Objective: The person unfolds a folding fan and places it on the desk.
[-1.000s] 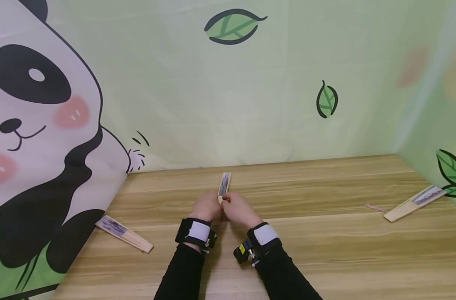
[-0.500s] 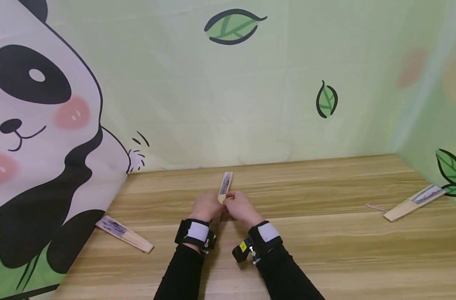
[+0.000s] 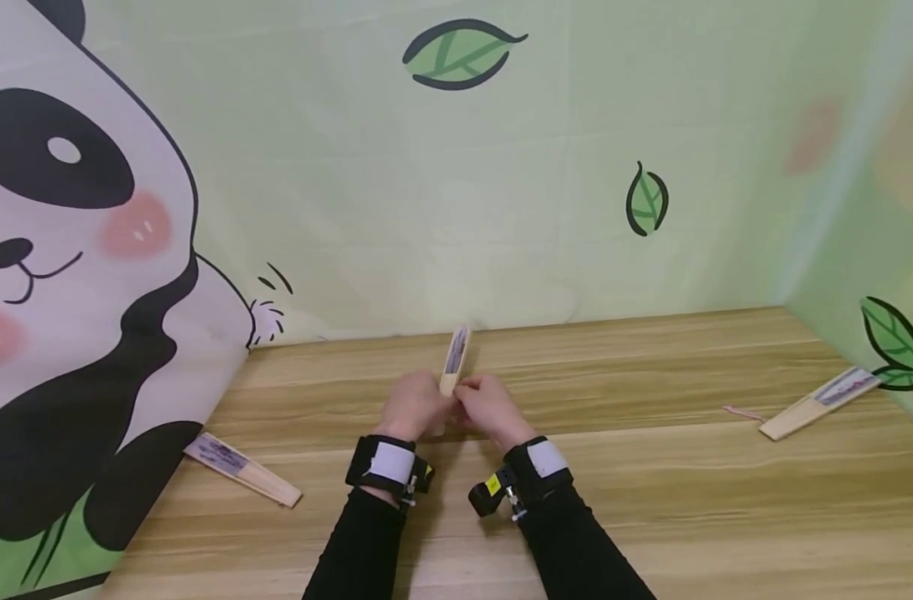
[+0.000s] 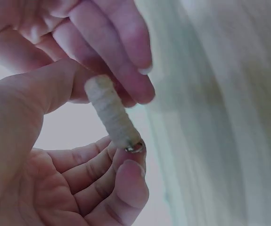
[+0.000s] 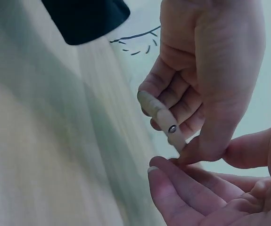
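Both hands meet at the middle of the table around a folded wooden fan (image 3: 456, 354) with a purple printed panel. My left hand (image 3: 413, 406) pinches the fan's lower end between thumb and fingers. My right hand (image 3: 495, 408) has its fingertips at the fan's right edge, its thumb partly behind the left thumb. In the left wrist view the fan's rounded end (image 4: 109, 110), with a metal rivet (image 4: 134, 148), lies between left thumb and index finger. From the right wrist the same fan (image 5: 161, 113) shows edge-on; where the right fingertips grip is partly hidden.
A second folded fan (image 3: 242, 469) lies on the wood-grain table (image 3: 651, 517) at left, near the panda-printed panel (image 3: 156, 333). At right a third fan (image 3: 820, 404) with a pink cord (image 3: 743, 413) lies close to the side wall. A printed backdrop (image 3: 501, 208) rises behind.
The fan's far end has risen and leaned slightly right in the head view, overlapping the backdrop. Both hands have moved up a little with it. The head view has shifted slightly.
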Demonstrator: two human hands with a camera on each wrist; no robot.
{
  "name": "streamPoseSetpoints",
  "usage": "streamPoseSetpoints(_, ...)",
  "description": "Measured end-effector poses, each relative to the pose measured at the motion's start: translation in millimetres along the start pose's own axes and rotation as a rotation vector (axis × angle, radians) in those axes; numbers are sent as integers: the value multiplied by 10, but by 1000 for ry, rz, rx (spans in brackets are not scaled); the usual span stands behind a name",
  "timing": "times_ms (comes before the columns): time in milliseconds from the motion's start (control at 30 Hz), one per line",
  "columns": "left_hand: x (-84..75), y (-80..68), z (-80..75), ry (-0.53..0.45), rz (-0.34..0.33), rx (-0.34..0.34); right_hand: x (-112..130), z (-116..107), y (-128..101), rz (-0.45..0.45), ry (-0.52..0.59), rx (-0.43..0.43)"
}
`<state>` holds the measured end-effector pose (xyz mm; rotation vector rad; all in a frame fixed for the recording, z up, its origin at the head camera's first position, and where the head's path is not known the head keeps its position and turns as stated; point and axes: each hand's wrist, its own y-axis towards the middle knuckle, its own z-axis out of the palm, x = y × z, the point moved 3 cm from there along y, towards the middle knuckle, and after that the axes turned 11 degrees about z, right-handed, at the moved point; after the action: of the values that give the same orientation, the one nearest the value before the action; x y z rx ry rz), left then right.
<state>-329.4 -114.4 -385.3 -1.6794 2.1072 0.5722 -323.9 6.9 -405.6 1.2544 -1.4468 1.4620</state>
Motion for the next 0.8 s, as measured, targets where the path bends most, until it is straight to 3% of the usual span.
streamPoseSetpoints(167, -123, -16, -33, -79, 30, -20, 13, -109, -4, 5, 99, 11)
streamPoseSetpoints(433, -436, -90, -125, -104, 75, -41, 125, -382, -96, 25, 154, 27)
streamPoseSetpoints(600, -638, -134, -116, -99, 163, -63, 194, -575, -174, 36, 165, 15)
streamPoseSetpoints(800, -865, -176, -97, -105, 281, -136, 271, -787, -274, 10, 154, 5)
